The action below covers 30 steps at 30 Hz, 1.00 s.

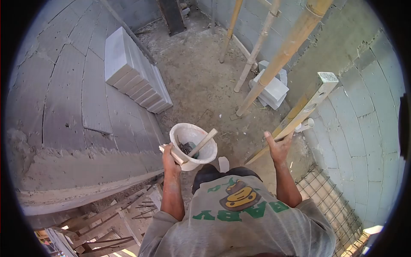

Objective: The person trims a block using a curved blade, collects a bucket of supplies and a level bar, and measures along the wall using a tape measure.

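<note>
My left hand [171, 157] grips the rim of a white bucket [208, 155] together with a flat pale wooden piece [177, 155] at its left side. Inside the bucket lie a wooden-handled tool [204, 141] and dark bits too small to make out. On the right, my right hand [279, 147] is closed round the lower part of a long level-like bar [308, 105], which slants up to the right. The thumb shows on its left side.
Pale blocks [130, 77] lean by the left wall. Bamboo poles [280, 58] rise from the floor, beside more blocks [273, 88]. Wire mesh [332, 205] lies at the lower right, a white pipe [306, 125] near the right wall, and timber [115, 222] at the lower left.
</note>
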Each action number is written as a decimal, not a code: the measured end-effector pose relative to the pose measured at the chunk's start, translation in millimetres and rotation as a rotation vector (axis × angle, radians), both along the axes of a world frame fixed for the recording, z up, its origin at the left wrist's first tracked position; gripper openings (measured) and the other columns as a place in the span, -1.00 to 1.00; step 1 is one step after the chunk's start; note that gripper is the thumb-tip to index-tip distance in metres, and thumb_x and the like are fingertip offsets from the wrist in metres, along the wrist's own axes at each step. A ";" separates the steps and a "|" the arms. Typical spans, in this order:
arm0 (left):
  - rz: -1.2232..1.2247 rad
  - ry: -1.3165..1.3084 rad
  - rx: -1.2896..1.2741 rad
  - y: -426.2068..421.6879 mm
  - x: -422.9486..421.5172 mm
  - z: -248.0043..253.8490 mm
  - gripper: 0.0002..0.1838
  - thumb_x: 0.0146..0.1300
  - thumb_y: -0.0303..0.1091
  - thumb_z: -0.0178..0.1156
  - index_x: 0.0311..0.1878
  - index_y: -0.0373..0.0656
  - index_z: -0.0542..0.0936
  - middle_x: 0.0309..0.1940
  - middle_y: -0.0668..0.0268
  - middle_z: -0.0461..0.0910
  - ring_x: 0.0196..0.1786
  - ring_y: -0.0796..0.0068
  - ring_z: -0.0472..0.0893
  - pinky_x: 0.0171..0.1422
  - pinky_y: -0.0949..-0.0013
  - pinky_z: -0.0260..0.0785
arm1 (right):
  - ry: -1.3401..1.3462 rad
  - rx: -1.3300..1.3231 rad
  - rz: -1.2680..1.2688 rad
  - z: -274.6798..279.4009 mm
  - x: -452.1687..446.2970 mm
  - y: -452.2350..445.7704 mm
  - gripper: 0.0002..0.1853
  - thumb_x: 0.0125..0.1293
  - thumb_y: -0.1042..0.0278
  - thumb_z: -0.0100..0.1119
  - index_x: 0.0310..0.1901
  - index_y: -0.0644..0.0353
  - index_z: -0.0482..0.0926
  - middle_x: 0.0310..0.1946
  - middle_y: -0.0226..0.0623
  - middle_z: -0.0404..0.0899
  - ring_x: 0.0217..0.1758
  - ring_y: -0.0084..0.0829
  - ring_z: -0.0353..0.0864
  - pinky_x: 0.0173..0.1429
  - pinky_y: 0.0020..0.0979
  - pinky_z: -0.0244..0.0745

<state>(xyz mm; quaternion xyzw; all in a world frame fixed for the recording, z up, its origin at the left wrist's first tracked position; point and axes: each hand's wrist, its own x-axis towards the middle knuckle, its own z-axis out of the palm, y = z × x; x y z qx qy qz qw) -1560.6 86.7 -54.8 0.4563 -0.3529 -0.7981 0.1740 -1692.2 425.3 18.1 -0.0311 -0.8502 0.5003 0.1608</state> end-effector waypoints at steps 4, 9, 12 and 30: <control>0.077 0.049 0.012 -55.5 -80.4 3.1 -0.68 0.15 -0.19 0.21 -0.09 -0.13 0.47 -0.24 0.30 0.48 -0.13 0.36 0.52 0.01 0.25 0.38 | 0.063 -0.052 0.189 9.1 -98.3 -87.9 -0.15 -0.07 0.21 0.48 0.16 0.46 0.19 -0.07 0.02 0.48 -0.03 -0.17 0.50 0.07 -0.24 0.40; 0.017 0.034 0.051 -141.8 -186.7 -27.2 -0.64 0.13 -0.15 0.20 -0.07 -0.13 0.46 -0.22 0.30 0.48 -0.10 0.34 0.50 0.04 0.21 0.37 | 0.041 -0.082 0.095 -11.9 -202.1 -170.3 -0.15 -0.05 0.24 0.47 0.18 0.46 0.17 -0.05 0.02 0.47 0.03 -0.16 0.48 0.12 -0.24 0.37; -0.022 0.059 0.107 -171.7 -264.6 -20.7 -0.65 0.13 -0.16 0.19 -0.08 -0.13 0.46 -0.22 0.29 0.49 -0.11 0.35 0.51 0.03 0.22 0.37 | 0.111 -0.108 0.018 -1.4 -295.2 -202.7 -0.19 -0.01 0.23 0.45 0.18 0.44 0.19 -0.01 0.00 0.43 0.06 -0.21 0.44 0.15 -0.27 0.36; -0.256 0.107 -0.042 -403.8 -693.7 -11.0 -0.75 0.16 -0.21 0.17 -0.18 -0.11 0.45 -0.25 0.30 0.52 -0.12 0.33 0.55 0.05 0.24 0.43 | 0.349 -0.121 -0.436 34.0 -663.5 -353.0 -0.23 -0.08 0.02 0.50 -0.03 0.40 0.27 -0.30 -0.01 0.52 -0.23 -0.13 0.54 -0.10 -0.22 0.44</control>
